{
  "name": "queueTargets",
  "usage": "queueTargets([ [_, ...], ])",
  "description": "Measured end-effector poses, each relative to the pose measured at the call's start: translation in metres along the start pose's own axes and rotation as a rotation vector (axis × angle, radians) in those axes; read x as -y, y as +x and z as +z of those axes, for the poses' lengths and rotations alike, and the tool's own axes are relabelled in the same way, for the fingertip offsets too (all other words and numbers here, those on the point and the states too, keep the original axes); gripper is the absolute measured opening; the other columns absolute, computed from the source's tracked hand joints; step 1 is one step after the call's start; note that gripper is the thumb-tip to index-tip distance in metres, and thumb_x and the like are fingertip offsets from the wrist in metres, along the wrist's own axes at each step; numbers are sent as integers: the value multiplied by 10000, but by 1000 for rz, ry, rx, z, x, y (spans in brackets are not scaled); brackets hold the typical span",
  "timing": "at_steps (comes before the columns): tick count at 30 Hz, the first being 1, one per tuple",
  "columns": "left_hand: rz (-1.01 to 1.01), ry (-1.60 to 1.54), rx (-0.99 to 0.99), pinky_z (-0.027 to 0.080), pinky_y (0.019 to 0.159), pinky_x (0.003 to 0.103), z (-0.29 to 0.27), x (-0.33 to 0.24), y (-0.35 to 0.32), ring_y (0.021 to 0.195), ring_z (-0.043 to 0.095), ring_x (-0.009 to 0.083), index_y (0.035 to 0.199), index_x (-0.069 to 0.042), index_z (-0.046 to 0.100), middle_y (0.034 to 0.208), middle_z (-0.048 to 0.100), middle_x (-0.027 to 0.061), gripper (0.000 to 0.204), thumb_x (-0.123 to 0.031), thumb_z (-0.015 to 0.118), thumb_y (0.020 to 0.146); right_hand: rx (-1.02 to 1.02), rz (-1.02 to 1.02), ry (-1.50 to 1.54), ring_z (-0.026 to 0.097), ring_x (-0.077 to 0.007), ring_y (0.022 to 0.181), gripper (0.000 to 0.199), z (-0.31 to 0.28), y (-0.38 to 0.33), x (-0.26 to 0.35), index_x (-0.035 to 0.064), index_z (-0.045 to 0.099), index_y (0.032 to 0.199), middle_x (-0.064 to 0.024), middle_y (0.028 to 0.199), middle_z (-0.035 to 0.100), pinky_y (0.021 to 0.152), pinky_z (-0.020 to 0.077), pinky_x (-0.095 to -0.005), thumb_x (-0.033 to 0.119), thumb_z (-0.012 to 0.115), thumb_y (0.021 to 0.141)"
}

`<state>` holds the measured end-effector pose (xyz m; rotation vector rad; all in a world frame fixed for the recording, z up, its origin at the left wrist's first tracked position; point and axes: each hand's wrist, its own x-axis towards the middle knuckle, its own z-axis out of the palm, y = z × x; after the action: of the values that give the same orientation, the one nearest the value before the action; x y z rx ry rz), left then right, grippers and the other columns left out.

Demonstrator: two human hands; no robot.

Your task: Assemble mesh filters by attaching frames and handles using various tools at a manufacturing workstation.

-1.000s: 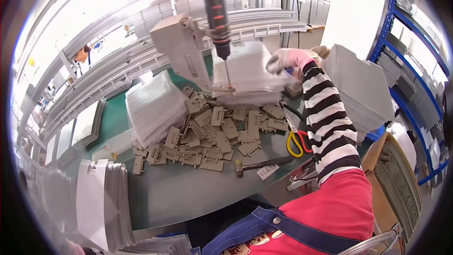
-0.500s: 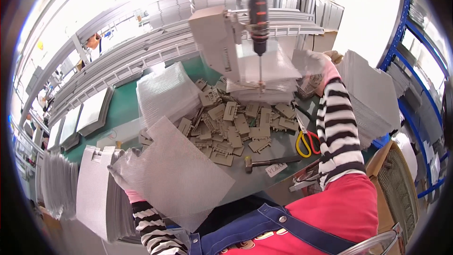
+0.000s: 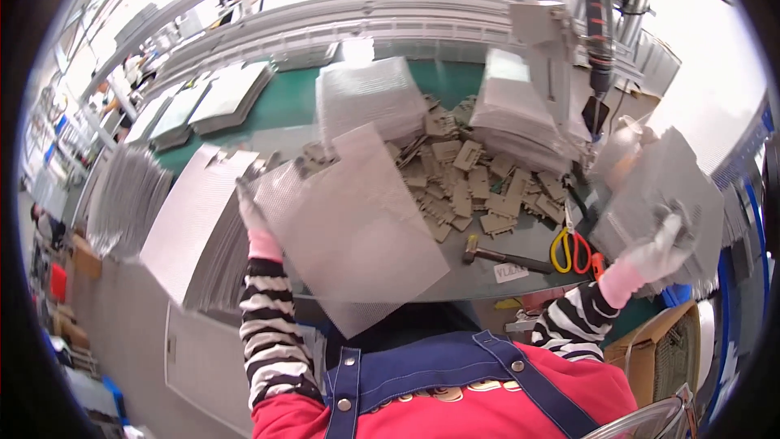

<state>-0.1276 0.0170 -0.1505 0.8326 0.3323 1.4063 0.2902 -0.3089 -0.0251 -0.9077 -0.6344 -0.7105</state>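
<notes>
My left hand (image 3: 254, 213), in a whitish glove with a pink cuff, is closed on the left edge of a translucent ribbed plastic sheet (image 3: 370, 223). That sheet hangs tilted over the near edge of the table, its upper end stepped. Beside the hand stands a thick pile of similar pale sheets (image 3: 191, 219). Over on the right, my gloved right hand (image 3: 656, 252) lies on a stack of grey sheets (image 3: 646, 183), fingers stretched out and slightly blurred. I see nothing held in it.
Loose beige plastic parts (image 3: 467, 179) are heaped mid-table. Near them lie a hammer (image 3: 512, 258) and red-yellow scissors (image 3: 571, 249). Two translucent sheet stacks (image 3: 370, 97) (image 3: 516, 102) stand behind. A power screwdriver (image 3: 599, 32) hangs at back right; a cardboard box (image 3: 654, 354) sits below.
My right hand has come back from the far right of the table onto the grey sheet stack. My left hand still holds the plastic sheet. The view has swung left.
</notes>
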Motion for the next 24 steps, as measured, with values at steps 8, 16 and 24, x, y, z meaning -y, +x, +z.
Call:
queueTargets([
  [8,59,42,-114,450,935,385,23,-6,-20,1080,538,312,1288,10,384,1212,523,219,669,-545,398,916,-141,4,-138,580,-162,764,254,-33,25,24,-40,595,1052,-79,913,621,667,461,-271,101,590,840],
  [16,-135,-22,34,429,967,404,52,-9,-22,1154,490,323,1309,84,366,1313,448,200,885,-677,334,856,158,203,73,600,-148,790,493,28,-21,61,-8,273,1370,-112,979,613,599,482,-218,104,446,922],
  [24,-257,-160,74,456,935,431,33,-6,-11,1091,538,343,1339,32,349,1237,501,250,934,-741,265,822,97,96,32,591,-154,680,368,62,-56,40,-30,413,1224,-117,898,607,532,477,-259,104,484,890],
])
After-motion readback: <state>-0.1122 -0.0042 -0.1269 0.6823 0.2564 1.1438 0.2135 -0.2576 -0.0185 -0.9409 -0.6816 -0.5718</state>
